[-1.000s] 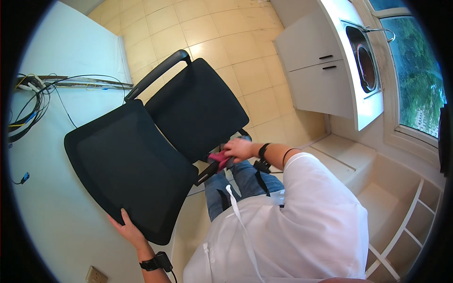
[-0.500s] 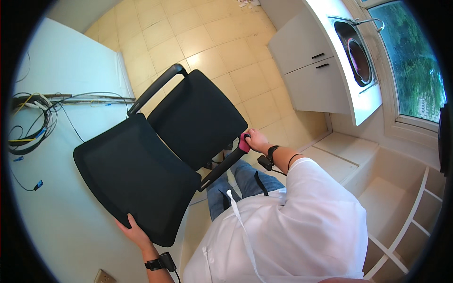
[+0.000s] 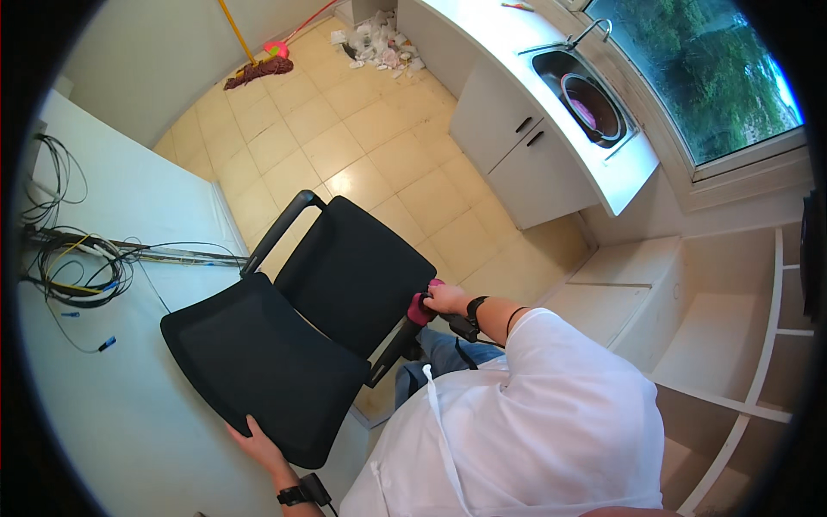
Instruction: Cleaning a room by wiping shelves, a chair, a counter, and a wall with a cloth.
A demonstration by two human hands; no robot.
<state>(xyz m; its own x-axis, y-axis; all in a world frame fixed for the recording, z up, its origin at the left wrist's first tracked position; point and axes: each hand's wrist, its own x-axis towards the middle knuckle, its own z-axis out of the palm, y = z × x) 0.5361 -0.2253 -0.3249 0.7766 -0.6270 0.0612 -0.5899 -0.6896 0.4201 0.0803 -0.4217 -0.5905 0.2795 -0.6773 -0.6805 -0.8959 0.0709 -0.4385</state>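
A black office chair (image 3: pixel 353 271) stands in front of me, its mesh backrest (image 3: pixel 267 370) toward my left. My left hand (image 3: pixel 260 446) grips the backrest's outer edge, thumb on the near face and the other fingers tucked behind. At the front end of the near armrest (image 3: pixel 394 351), my right hand (image 3: pixel 446 298) is closed on a dark pink cloth (image 3: pixel 419 310) wrapped over that end. The far armrest (image 3: pixel 280 228) has nothing on it. The chair's base is hidden below the seat.
Coiled cables (image 3: pixel 82 267) hang along the white wall on the left. A mop (image 3: pixel 258 71) and a litter heap (image 3: pixel 383 45) lie on the far tiled floor. At right are a counter with a sink (image 3: pixel 586 99) holding a basin, and white shelves (image 3: pixel 762 370).
My view has tilted up, bringing the mop and litter in and setting the chair lower. Both hands keep their places, the right one still pressing the cloth on the armrest end.
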